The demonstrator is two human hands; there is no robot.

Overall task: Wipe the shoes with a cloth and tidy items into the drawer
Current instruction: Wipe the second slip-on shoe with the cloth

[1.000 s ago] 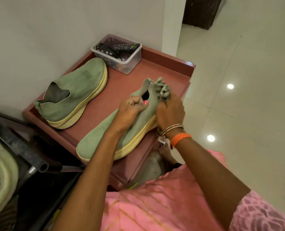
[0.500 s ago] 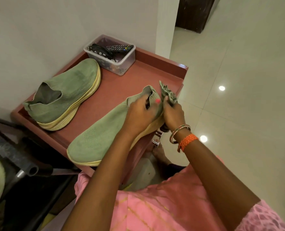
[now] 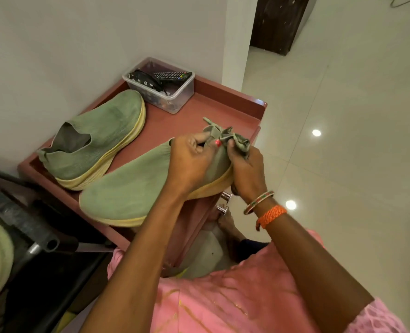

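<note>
We read no brand or lettering on either green slip-on; the remote's (image 3: 172, 75) button markings are too small to make out. Our left hand (image 3: 190, 162) curls over the heel collar of the nearer shoe (image 3: 129, 186), gripping it on the red cabinet top (image 3: 182, 123). Our right hand (image 3: 247, 171), wrist bent, pinches a bunched green cloth (image 3: 232, 138) against that heel. The other shoe (image 3: 98, 138) lies beside the wall, near the clear plastic box (image 3: 175, 97).

Left hand (image 3: 189, 162) grips heel collar of near green shoe (image 3: 132, 188), lying on pink cabinet top (image 3: 182, 121). Right hand (image 3: 247, 171) pinches bunched green cloth (image 3: 230, 138) against heel. Second shoe (image 3: 98, 138) beside wall; clear box (image 3: 160, 87) holds remote.
</note>
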